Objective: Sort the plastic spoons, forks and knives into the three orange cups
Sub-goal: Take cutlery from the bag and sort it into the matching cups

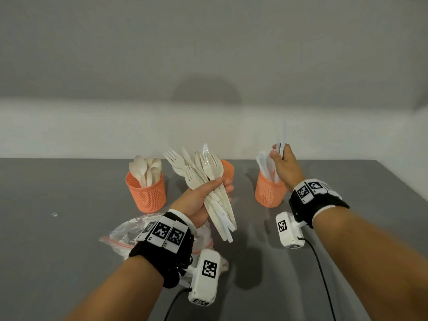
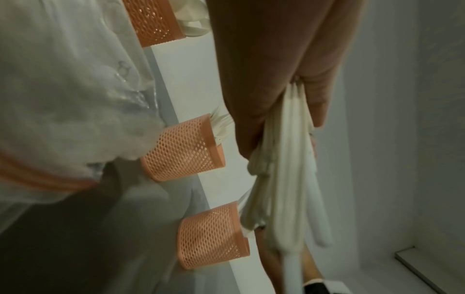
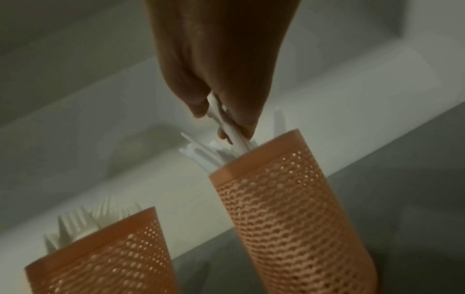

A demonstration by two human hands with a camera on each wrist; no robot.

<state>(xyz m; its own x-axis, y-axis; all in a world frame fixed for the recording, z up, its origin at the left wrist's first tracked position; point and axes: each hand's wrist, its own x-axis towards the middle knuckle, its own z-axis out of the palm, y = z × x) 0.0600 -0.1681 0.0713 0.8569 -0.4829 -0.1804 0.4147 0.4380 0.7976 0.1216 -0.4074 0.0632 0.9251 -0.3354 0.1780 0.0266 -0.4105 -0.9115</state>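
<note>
The grey table (image 1: 69,228) carries everything within easy reach; a crumpled clear plastic bag with an orange zip strip (image 1: 120,237) lies nearest the person, probably the cutlery's source; three orange mesh cups stand in a row behind it, one per kind: the left cup (image 1: 148,195) holds cream spoons bowl-up, the middle cup (image 1: 228,172) sits behind the raised bundle and shows fork tines in the right wrist view, the right cup (image 1: 268,193) takes white knives; the left hand (image 1: 201,202) grips a fanned bundle of cream plastic forks and a few knives (image 1: 208,181) as a supply to pick from; the right hand (image 1: 283,165) pinches thin white knives (image 3: 226,123) over the right cup, seemingly feeding them in.
</note>
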